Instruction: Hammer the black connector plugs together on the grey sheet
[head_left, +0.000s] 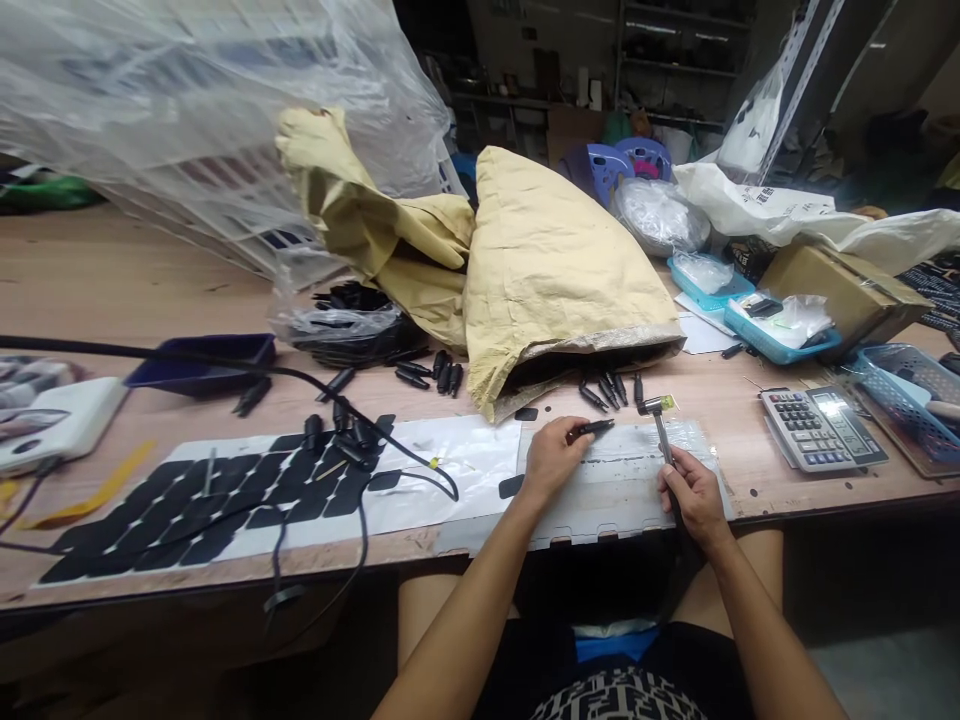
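My left hand is closed around a slim black pointed piece, its tip toward the right over a grey board. In my right hand is a small hammer, held upright by its handle, with a dark head and a yellowish end face. Several loose black pieces of similar shape lie just beyond the board, at the mouth of a large yellow paper sack. The inside of the sack is dark.
On the left are a sheet with black patches, a black cable, a dark blue tray and a bag of black parts. On the right stand a calculator, blue baskets and a cardboard box.
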